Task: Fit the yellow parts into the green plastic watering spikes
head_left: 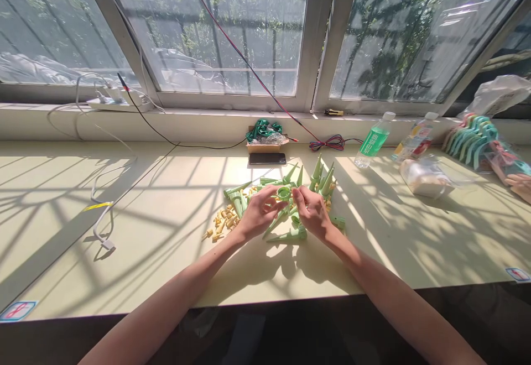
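Note:
My left hand (260,209) is closed on a light green plastic spike (284,193), its round hollow end turned up toward me. Close against that open end, my right hand (312,208) has thumb and fingers pinched together; whatever lies between them is too small or hidden to name. Under and around both hands lie several more green tapered spikes (290,235), some standing point up at the back right (317,172). Small yellow plastic pieces (224,220) are heaped left of my left hand, and a few show among the spikes on the right.
Behind the pile are a black phone (267,158) and a small box (265,139) of green material. Two bottles (373,141), a wrapped package (427,178) and hangers (473,138) stand right. A white cable (103,232) crosses the left tabletop; coiled wire (332,143) lies by the sill.

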The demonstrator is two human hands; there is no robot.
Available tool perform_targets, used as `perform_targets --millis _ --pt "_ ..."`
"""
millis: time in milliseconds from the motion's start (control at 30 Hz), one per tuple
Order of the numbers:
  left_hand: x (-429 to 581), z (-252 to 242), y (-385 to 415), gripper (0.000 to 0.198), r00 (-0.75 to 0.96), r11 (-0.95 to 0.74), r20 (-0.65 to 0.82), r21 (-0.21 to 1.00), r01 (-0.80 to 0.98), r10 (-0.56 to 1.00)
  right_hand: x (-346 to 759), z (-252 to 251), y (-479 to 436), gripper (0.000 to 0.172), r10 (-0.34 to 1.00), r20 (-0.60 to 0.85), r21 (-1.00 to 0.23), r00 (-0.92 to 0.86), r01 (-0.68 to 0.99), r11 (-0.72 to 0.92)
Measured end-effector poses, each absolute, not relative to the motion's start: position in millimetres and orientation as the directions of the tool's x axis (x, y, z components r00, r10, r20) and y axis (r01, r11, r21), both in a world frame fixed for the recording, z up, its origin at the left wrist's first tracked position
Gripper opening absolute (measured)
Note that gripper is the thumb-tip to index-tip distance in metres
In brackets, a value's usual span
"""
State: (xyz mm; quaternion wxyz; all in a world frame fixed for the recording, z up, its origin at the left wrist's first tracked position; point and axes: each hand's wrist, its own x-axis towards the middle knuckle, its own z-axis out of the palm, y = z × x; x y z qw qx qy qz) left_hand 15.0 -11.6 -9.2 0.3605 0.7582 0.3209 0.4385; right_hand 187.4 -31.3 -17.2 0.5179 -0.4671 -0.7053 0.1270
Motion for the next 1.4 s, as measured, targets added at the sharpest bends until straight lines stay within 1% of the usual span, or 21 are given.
perform_targets --millis 100,167,267,367,433,500,533,633,767,833,967,1133,1233,1333,1400 --pt "14 -10 -12 0.030 0.420 -0.620 0.497 0.750 0.233 0.759 187 -19 -31 0.041 0.787 0.617 -0.662 -0.025 0.524 0.536" --pt "14 -8 -13 0.031 0.409 -0.614 0.494 0.749 0.247 0.767 187 -20 -31 0.039 0.772 0.635 -0.655 -0.029 0.509 0.558" --pt "16 -5 -15 0.034 0.356 -0.503 0.413 0.837 0.214 0.838 187 -20 -30 0.036 0.738 0.674 -0.636 -0.021 0.491 0.595" --pt "16 -3 -13 0.030 0.297 -0.351 0.293 0.922 0.165 0.909 188 -20 -29 0.032 0.721 0.693 -0.622 -0.005 0.502 0.601" --pt "15 -4 -10 0.040 0.307 -0.264 0.215 0.956 0.130 0.927 189 -20 -29 0.030 0.718 0.696 -0.611 -0.018 0.510 0.605" --pt "13 -5 -8 0.053 0.360 -0.194 0.151 0.977 0.089 0.921 189 -19 -29 0.029 0.711 0.701 -0.592 -0.055 0.510 0.624" --pt "13 -6 -7 0.055 0.389 -0.166 0.126 0.984 0.068 0.912 189 -19 -29 0.028 0.705 0.705 -0.580 -0.076 0.510 0.635" --pt "11 -6 -7 0.050 0.448 -0.112 0.094 0.994 0.015 0.889 189 -18 -29 0.027 0.684 0.721 -0.550 -0.113 0.508 0.664" --pt "10 -3 -10 0.043 0.496 -0.102 0.107 0.994 -0.036 0.862 189 -17 -29 0.027 0.678 0.724 -0.543 -0.128 0.501 0.674" --pt "9 -1 -12 0.042 0.502 -0.126 0.123 0.992 -0.029 0.856 189 -16 -30 0.028 0.687 0.715 -0.550 -0.126 0.506 0.665" --pt "10 4 -15 0.038 0.518 -0.234 0.173 0.971 0.054 0.838 189 -16 -31 0.034 0.729 0.677 -0.588 -0.099 0.523 0.617" --pt "12 6 -17 0.036 0.515 -0.437 0.333 0.895 0.091 0.789 188 -17 -32 0.041 0.760 0.647 -0.627 -0.056 0.528 0.573" --pt "11 0 -15 0.031 0.517 -0.592 0.448 0.792 0.149 0.729 188 -17 -32 0.043 0.776 0.629 -0.648 -0.038 0.526 0.551" --pt "10 -6 -12 0.027 0.499 -0.752 0.602 0.636 0.173 0.623 188 -18 -32 0.044 0.777 0.628 -0.655 -0.033 0.516 0.552" --pt "11 -8 -12 0.024 0.454 -0.790 0.656 0.572 0.222 0.603 187 -18 -31 0.044 0.766 0.643 -0.654 -0.023 0.504 0.564"
